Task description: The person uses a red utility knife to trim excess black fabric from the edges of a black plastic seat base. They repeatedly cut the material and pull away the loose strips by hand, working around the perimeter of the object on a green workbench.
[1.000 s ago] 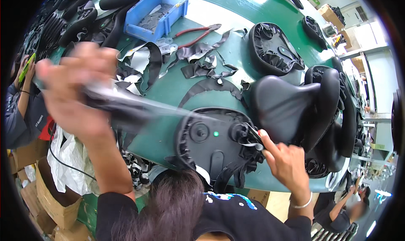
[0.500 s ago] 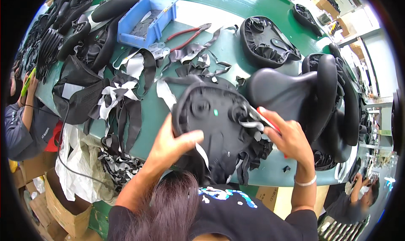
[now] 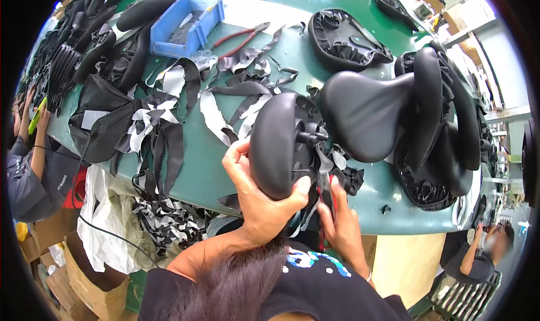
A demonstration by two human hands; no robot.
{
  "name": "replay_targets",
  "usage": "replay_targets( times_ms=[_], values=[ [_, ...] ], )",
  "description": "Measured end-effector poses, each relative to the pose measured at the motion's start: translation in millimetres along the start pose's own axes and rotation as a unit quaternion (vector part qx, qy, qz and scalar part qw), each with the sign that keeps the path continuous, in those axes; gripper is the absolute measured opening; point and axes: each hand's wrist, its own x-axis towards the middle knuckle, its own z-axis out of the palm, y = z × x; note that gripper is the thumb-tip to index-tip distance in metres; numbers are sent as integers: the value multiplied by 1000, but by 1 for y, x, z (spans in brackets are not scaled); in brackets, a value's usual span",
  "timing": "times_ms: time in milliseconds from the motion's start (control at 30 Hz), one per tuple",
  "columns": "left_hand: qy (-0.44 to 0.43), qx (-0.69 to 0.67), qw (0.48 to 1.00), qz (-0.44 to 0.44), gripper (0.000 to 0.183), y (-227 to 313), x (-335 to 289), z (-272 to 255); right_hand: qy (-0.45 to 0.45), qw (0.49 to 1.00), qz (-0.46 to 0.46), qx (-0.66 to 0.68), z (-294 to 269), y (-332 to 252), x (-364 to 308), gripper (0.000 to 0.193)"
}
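My left hand [image 3: 260,206] is wrapped round the edge of a black bicycle saddle [image 3: 272,147]. The saddle is tipped on its side, its smooth top facing left and its hollow underside facing right. In my right hand [image 3: 344,228] is a pair of red-handled pliers [image 3: 327,195], gripped by the handles. Their jaws are at a grey-black strip of cover material [image 3: 324,161] beside the saddle's underside. Exactly where the jaws bite is hidden. Ruffled black trimmings [image 3: 352,180] lie just right of the tool.
Several finished-looking saddles [image 3: 365,118] are piled at the right, with an upturned one [image 3: 349,40] behind. Cut scraps [image 3: 169,141] cover the left of the green table [image 3: 202,169]. A blue bin [image 3: 202,28] and second red-handled pliers [image 3: 242,41] lie at the back. Other people work at both sides.
The saddle has turned from underside-up onto its side, still in my left hand. My right hand has moved left and nearer to me with the pliers. The whole view has shifted slightly.
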Motion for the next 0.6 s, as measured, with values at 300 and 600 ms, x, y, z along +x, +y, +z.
replay_targets(
  times_ms=[300, 600],
  values=[
    [-188, -160, 821, -514, 71, -8, 0, -77, 131, 964, -99, 209, -3, -4, 81, 39],
    [-230, 438, 829, 261, 48, -15, 122, -15, 117, 986, -112, 40, -33, -44, 104, 41]
  ],
)
